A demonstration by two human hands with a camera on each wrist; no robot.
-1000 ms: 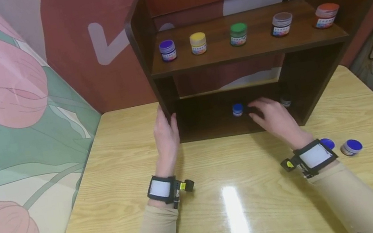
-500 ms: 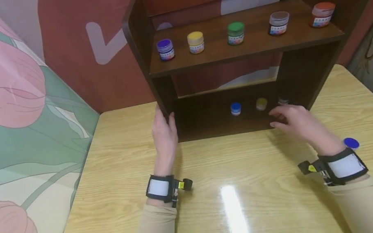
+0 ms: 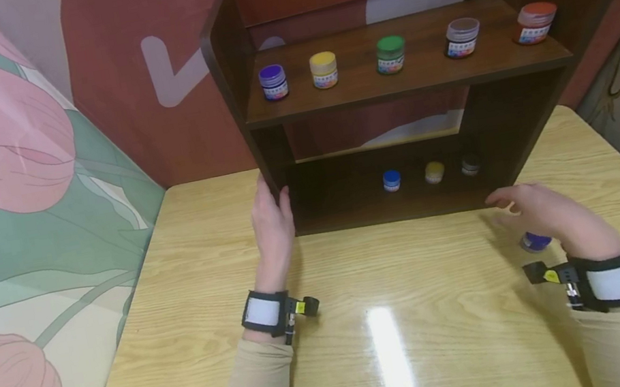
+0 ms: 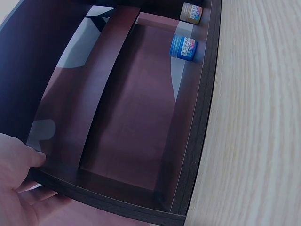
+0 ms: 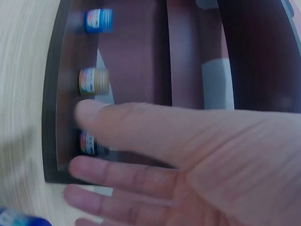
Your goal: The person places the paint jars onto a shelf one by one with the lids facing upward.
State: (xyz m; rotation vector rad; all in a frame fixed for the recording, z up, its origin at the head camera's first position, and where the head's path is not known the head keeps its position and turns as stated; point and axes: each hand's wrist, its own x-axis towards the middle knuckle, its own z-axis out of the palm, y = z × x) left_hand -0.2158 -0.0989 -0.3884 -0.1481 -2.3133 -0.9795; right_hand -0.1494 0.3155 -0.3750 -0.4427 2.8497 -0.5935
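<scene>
A dark brown wooden shelf (image 3: pixel 410 91) with two tiers stands on the table against the wall. My left hand (image 3: pixel 272 228) grips its left side panel, thumb inside and fingers outside, as the left wrist view shows. On the lower tier sit a blue paint jar (image 3: pixel 391 180), a yellow-brown paint jar (image 3: pixel 433 172) and a dark paint jar (image 3: pixel 470 165). Off the shelf's lower right corner hovers my right hand (image 3: pixel 551 217), fingers loosely extended around nothing. Just below it, a paint jar with a purple-blue lid (image 3: pixel 536 241) is partly covered by the hand.
Along the upper tier stand a purple jar (image 3: pixel 274 82), a yellow jar (image 3: pixel 323 70), a green jar (image 3: pixel 391 55), a clear-lidded dark jar (image 3: pixel 462 37) and a red jar (image 3: pixel 536 22). The light wooden table (image 3: pixel 411 342) reaches toward me. A patterned wall panel (image 3: pixel 13 239) rises on the left.
My right hand has let go of the yellow-brown jar on the lower tier and moved right and toward me, over the jars on the table. The left hand has stayed on the shelf's side.
</scene>
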